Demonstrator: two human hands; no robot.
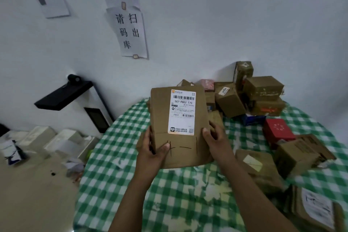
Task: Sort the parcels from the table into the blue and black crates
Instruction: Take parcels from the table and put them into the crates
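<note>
cardboard parcel (162, 111) gripped upright by left hand (152, 153) and right hand (214, 139), seemingly clear of the table (122, 184).

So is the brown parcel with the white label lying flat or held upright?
Held upright. The left hand and right hand grip the parcel by its lower sides; its label faces the camera, barcode on top.

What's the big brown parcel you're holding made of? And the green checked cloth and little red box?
The held parcel looks like matte brown cardboard or kraft paper, creased, with a white paper label stuck on; the checked cloth is probably plastic or oilcloth, since white patches look worn off; the red box is seemingly smooth printed card.
</note>
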